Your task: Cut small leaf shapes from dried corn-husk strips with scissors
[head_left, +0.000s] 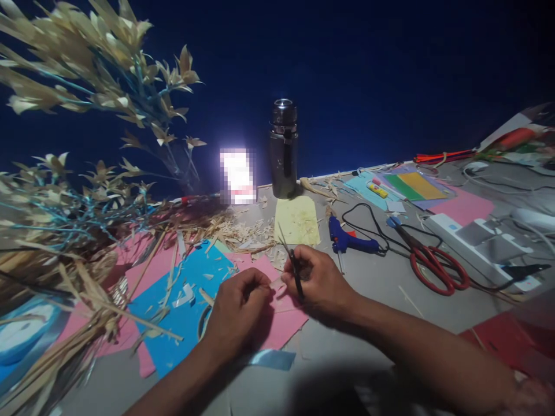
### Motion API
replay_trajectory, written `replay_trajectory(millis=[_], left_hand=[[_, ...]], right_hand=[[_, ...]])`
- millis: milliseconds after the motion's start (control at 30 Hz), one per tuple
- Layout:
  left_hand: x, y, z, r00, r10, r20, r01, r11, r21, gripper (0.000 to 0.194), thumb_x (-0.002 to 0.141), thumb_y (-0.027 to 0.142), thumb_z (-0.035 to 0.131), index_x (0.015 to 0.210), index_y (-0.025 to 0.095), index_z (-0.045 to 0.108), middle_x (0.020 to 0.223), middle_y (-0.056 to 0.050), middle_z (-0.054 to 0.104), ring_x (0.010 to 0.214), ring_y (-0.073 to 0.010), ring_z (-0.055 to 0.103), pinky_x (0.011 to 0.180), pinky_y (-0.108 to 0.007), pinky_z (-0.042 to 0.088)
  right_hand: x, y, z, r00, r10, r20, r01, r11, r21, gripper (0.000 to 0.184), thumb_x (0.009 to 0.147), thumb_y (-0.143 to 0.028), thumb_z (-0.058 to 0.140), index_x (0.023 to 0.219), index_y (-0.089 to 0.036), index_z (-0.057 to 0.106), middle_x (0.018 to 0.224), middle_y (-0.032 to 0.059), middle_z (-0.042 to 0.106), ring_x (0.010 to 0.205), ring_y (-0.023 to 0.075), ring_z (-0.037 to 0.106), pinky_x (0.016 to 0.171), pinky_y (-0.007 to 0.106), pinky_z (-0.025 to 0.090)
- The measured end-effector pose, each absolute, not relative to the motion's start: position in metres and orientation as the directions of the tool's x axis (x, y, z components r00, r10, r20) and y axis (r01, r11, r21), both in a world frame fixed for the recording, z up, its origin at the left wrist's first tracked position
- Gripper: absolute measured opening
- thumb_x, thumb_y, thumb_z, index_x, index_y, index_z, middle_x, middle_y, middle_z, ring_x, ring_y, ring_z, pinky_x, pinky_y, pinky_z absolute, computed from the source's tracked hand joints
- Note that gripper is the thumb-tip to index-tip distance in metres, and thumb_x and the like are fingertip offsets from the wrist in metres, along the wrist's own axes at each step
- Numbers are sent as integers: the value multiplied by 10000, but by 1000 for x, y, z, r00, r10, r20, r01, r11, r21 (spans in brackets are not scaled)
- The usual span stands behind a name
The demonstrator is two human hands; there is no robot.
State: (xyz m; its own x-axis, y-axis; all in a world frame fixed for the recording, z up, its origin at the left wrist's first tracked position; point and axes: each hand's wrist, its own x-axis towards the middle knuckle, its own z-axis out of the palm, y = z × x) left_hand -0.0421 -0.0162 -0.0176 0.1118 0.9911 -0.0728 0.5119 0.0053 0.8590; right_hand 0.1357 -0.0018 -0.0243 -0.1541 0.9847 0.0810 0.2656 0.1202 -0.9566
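My right hand (318,280) is closed round a small pair of black scissors (293,264), blades pointing up and away. My left hand (236,309) pinches a thin pale strip of dry leaf (274,284) right beside the scissors. Both hands hover over a pink paper sheet (281,323) and a blue sheet (191,294) on the grey table (381,294). Pale cuttings (243,234) lie scattered just beyond the hands.
A branch of straw-leaf sprays (87,86) with blue stems fills the left. A metal flask (283,148), a yellow sheet (297,221), a blue glue gun (347,238), red-handled scissors (433,263), a white power strip (481,245) and coloured papers (411,185) lie behind and right.
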Motion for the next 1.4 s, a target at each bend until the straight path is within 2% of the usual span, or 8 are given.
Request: replay_trajectory(millis=[167,433,600,767,933,1133,1233,1400], left_hand=[[-36,-18,-17,175,981,-81,535,-26,844,307,835,402,547,634,187,636,572,-20,614,553,-184,541,539,-291,362],[-41,-18,-23,109,994,-11,567,-53,822,218,770,228,552,559,196,598,533,-11,582,530,-166,518,510,-271,338],[-47,-15,-21,105,975,-195,125,181,975,182,844,287,555,746,170,656,646,-35,673,438,-119,506,422,-226,319],[-44,-10,-23,481,683,-550,-240,706,666,378,881,441,564,746,102,661,591,-72,647,314,-78,421,322,-202,230],[-44,-13,-24,494,697,-520,-334,704,626,196,841,248,658,695,121,624,469,3,535,315,-48,353,333,-166,214],[-42,-18,-25,248,910,-332,-254,392,884,308,883,423,674,717,185,572,374,61,469,303,-62,332,354,-170,238],[-43,-21,-26,165,950,-265,-119,285,951,325,865,462,698,732,195,568,429,48,530,367,-86,448,400,-181,320],[-42,-23,-31,211,948,-240,-83,262,962,304,881,445,685,747,189,589,461,44,540,418,-98,503,449,-196,389]], right_hand=[[135,-4,-24,-161,983,91,298,136,-945,95,730,-178,660,752,-191,569,698,-17,622,611,130,546,565,241,391],[132,-8,-29,-130,976,175,342,210,-916,103,755,-203,663,740,-194,561,694,-12,641,603,135,565,573,250,410],[138,-4,-29,-55,958,283,345,284,-894,98,769,-172,674,783,-198,581,739,-10,654,659,144,595,619,251,450],[138,-4,-37,-146,869,472,336,492,-803,179,732,-40,618,822,-195,626,765,-8,665,687,141,606,649,249,455],[135,-5,-39,-199,785,587,271,620,-737,221,738,-17,621,859,-197,664,799,5,674,745,152,622,693,261,470],[139,0,-27,-168,984,52,-7,51,-999,211,779,-168,717,975,-199,645,962,31,706,764,148,638,668,267,493],[141,3,-25,-329,924,-198,-244,-285,-927,327,758,-340,801,966,-192,598,809,1,661,643,127,597,533,220,436],[135,1,-28,-327,922,-209,-268,-302,-915,413,627,-276,882,900,-179,588,691,-53,580,536,87,508,478,192,377]])
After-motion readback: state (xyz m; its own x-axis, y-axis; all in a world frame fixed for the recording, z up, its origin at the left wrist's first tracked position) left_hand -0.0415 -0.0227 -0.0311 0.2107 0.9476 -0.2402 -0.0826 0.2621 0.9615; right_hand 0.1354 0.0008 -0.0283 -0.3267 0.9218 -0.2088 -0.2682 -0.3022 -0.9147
